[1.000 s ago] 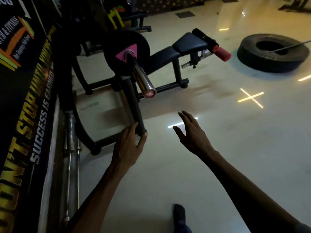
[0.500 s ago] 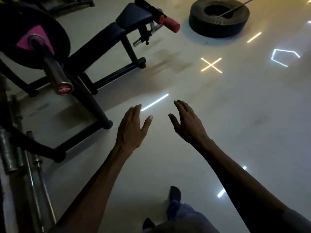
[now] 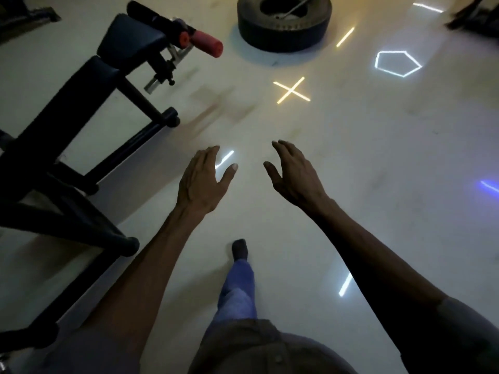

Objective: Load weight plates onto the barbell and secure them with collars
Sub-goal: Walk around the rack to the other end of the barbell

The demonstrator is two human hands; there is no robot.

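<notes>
Left hand point(image 3: 201, 182) and right hand point(image 3: 294, 174) both empty, fingers spread loose, palms down, held side by side above pale glossy floor point(image 3: 378, 163), not touching each other. Below them, one foot point(image 3: 239, 249) in dark shoe, blue trouser leg. Black padded bench point(image 3: 89, 85) with red foam roller point(image 3: 206, 44) to left, frame feet on floor. Large tyre point(image 3: 283, 25) lying flat farther ahead. Barbell, weight plates, collars outside view.
</notes>
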